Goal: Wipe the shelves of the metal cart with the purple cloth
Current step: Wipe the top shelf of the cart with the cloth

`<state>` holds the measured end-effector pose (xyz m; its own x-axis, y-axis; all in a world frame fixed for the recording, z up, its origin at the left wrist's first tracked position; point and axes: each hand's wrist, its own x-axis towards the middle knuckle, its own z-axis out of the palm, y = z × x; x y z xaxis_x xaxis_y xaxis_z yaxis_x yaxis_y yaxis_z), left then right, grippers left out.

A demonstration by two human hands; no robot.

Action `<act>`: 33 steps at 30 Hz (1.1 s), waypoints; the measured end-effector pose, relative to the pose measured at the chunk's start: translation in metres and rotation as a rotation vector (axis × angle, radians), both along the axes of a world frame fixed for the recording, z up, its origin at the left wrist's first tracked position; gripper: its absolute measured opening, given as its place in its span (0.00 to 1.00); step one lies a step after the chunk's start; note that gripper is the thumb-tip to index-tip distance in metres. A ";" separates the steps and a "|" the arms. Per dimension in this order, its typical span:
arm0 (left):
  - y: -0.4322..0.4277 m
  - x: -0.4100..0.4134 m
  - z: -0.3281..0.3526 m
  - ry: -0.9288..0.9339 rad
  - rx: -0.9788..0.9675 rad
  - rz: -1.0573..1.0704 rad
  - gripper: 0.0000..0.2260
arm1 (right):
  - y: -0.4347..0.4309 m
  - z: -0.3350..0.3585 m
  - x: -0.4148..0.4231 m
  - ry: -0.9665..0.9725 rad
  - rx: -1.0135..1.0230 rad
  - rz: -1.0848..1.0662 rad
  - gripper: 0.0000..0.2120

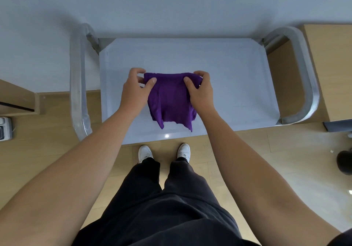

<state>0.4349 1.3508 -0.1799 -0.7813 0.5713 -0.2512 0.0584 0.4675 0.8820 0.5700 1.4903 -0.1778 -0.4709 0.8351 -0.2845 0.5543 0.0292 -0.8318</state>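
Wooden floor (247,150) at lower frame, white shoes (145,152) near the cart's front edge, left hand (135,91) and right hand (200,91) each pinching an upper corner of the purple cloth (170,102) at frame centre, draped over the metal cart (238,78) top shelf, pale wall (171,3) beyond.

Purple cloth (171,101) draped above metal cart (228,70) shelf
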 end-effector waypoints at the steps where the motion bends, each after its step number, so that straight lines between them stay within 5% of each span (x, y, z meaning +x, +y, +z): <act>1: -0.001 0.000 -0.006 0.016 -0.065 -0.005 0.19 | 0.001 -0.009 0.000 -0.084 0.057 0.021 0.24; 8: -0.037 0.008 -0.060 0.379 -0.528 -0.257 0.20 | -0.039 -0.069 0.002 -0.407 0.402 0.353 0.24; 13: -0.058 0.010 -0.086 0.488 -0.639 -0.348 0.23 | -0.066 -0.104 -0.009 -0.698 0.541 0.559 0.29; 18: -0.056 0.011 -0.091 0.494 -0.644 -0.329 0.23 | -0.032 -0.110 -0.011 -0.596 0.745 0.866 0.30; 24: -0.056 0.009 -0.087 0.488 -0.645 -0.374 0.22 | 0.067 -0.108 0.028 -0.811 0.432 0.195 0.32; 27: -0.055 0.009 -0.085 0.463 -0.645 -0.359 0.22 | 0.066 -0.105 0.015 -0.843 0.338 0.065 0.31; 30: -0.055 0.008 -0.084 0.460 -0.639 -0.356 0.22 | 0.032 -0.105 -0.032 -0.806 0.361 0.123 0.30; 33: -0.058 0.003 -0.083 0.458 -0.641 -0.368 0.23 | -0.030 -0.106 -0.070 -0.712 0.495 0.457 0.29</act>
